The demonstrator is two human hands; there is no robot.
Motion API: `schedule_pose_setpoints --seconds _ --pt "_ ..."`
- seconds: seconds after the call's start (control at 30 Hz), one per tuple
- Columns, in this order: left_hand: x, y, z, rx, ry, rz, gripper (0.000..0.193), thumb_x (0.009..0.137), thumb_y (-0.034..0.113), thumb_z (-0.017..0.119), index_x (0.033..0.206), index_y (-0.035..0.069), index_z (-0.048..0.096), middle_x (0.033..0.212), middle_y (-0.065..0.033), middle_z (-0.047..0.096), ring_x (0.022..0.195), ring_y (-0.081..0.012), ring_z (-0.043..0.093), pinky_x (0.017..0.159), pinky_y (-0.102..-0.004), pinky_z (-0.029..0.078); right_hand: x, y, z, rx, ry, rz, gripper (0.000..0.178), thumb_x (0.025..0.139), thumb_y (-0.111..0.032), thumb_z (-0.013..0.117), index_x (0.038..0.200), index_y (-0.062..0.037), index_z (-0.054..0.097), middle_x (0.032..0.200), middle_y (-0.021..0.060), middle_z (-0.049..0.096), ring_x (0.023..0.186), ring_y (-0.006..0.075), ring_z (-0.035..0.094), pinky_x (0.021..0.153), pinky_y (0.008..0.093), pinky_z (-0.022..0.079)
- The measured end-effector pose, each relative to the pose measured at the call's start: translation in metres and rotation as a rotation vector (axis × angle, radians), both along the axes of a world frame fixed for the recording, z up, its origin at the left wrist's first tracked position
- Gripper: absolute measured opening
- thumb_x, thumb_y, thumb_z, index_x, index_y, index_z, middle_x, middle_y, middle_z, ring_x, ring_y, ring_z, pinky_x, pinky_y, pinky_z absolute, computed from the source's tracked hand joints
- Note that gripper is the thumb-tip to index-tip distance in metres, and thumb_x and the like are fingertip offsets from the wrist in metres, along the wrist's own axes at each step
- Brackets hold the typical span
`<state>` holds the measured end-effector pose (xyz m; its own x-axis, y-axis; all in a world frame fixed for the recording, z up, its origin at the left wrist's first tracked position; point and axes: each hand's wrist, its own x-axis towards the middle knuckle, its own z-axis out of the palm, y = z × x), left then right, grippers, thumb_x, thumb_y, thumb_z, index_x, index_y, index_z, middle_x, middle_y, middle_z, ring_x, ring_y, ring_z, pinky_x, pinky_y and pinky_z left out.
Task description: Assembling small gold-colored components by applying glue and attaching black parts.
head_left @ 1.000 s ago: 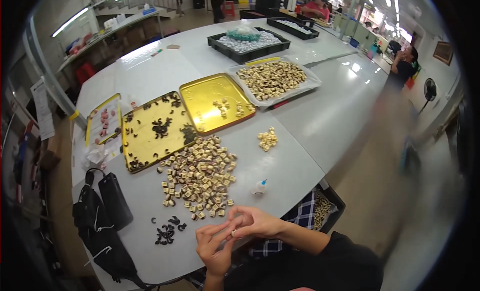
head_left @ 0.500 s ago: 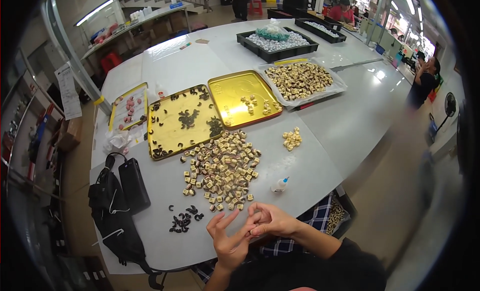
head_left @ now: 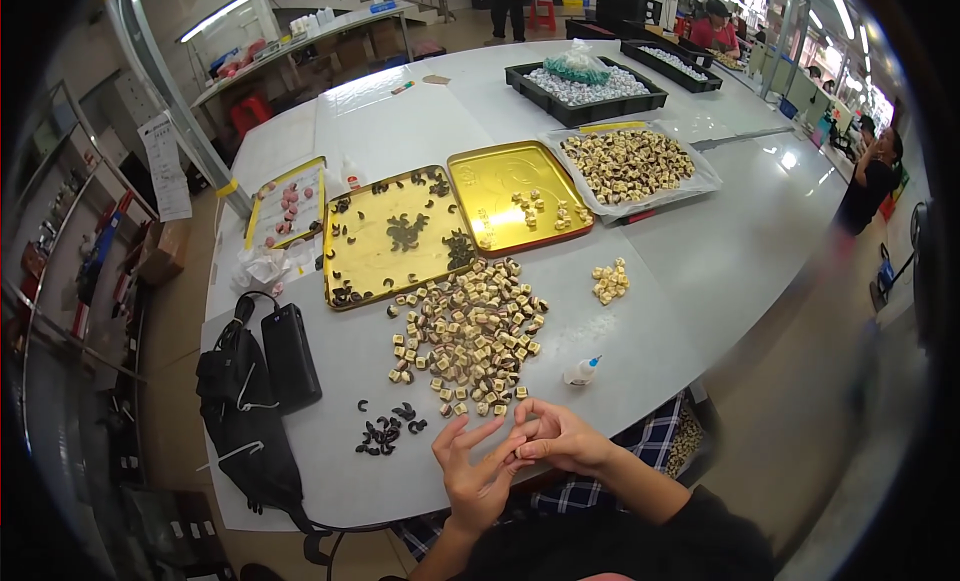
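My left hand [head_left: 474,481] and my right hand [head_left: 568,443] meet at the table's near edge. Thumbs and fingertips are pressed together around something tiny, mostly covered by the fingers. Just beyond them spreads a heap of small cream-and-brown cube-like pieces [head_left: 470,331]. Left of my hands lies a little group of black curved pieces [head_left: 380,437]. A small white bottle with a blue tip [head_left: 580,372] stands to the right of the heap. Farther right sits a small cluster of cream pieces [head_left: 609,281].
Beyond the heap are a yellow tray [head_left: 375,261] with black curved pieces, a shiny gold tray [head_left: 490,191] and a lined tray [head_left: 708,177] full of pieces. At left lie a black pouch [head_left: 245,421] and a black power bank [head_left: 291,356]. Black bins [head_left: 590,113] stand farther back.
The whole scene has shifted slightly right in the picture as my head turned. My hands stay pressed together at the fingertips, with only slight finger movement.
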<state>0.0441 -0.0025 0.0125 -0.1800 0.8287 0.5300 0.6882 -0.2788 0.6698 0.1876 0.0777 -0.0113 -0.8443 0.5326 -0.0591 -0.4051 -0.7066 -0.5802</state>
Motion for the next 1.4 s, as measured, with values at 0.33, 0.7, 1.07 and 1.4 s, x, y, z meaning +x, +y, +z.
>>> schedule_pose_setpoints --seconds 0.33,0.7,1.07,1.4 --pt "0.002 0.002 -0.003 -0.023 -0.017 -0.022 0.035 0.063 0.007 0.074 0.097 0.012 0.069 0.103 -0.0029 0.060 0.107 -0.0298 0.045 0.090 -0.0380 0.038 0.000 -0.002 0.005 -0.060 -0.003 -0.042 0.028 0.083 0.003 0.056 0.105 -0.0025 0.038 0.097 0.0184 0.059 0.095 0.0242 0.059 0.080 0.0300 0.048" --pt "-0.003 -0.007 -0.011 0.209 -0.249 0.084 0.014 0.077 -0.005 0.063 0.091 -0.003 0.066 0.088 -0.0167 0.065 0.072 -0.0301 0.061 0.066 -0.0343 0.050 -0.006 -0.003 -0.003 0.039 0.055 -0.135 0.023 0.086 -0.008 0.058 0.102 -0.0056 0.042 0.099 0.0133 0.060 0.092 0.0144 0.056 0.077 0.0227 0.042" --pt "0.004 -0.009 -0.009 0.171 -0.411 0.011 0.013 0.075 -0.003 0.066 0.088 -0.006 0.065 0.083 -0.0182 0.064 0.073 -0.0277 0.060 0.066 -0.0340 0.049 -0.007 -0.004 -0.002 0.090 0.049 -0.117 0.021 0.086 -0.009 0.058 0.100 -0.0078 0.042 0.099 0.0103 0.060 0.090 0.0105 0.054 0.077 0.0215 0.042" --pt "0.007 -0.001 -0.016 0.069 -0.253 0.104 0.017 0.079 -0.005 0.056 0.094 -0.004 0.061 0.096 -0.0150 0.058 0.088 -0.0242 0.057 0.078 -0.0316 0.045 -0.001 -0.005 0.009 0.197 -0.139 -0.180 0.022 0.085 -0.008 0.059 0.105 0.0012 0.060 0.101 0.0093 0.061 0.088 0.0138 0.060 0.082 0.0254 0.048"
